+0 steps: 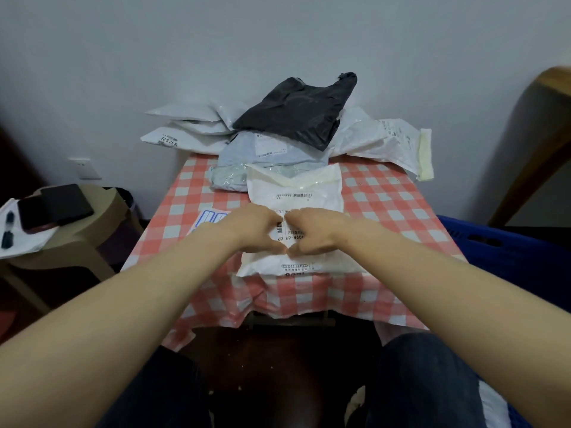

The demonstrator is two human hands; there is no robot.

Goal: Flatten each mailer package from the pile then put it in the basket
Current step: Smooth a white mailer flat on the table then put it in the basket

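Observation:
A white mailer package [296, 193] lies flat at the near middle of the checked table [386, 205]. My left hand [253, 230] and my right hand [315, 233] rest side by side on its middle, palms down, thumbs touching, fingers bent against the label. Behind it sits the pile: a black mailer [296, 109] on top, a pale blue one [265, 149] under it, white ones [185, 128] to the left and a crumpled white one [386, 140] to the right. The blue basket [482, 239] shows at the right of the table.
A blue-striped paper [210, 219] lies on the table left of my left hand. A beige stool [92, 223] at the left carries dark flat items and papers. A wooden chair back [537, 134] stands at the far right. My knees are below the table edge.

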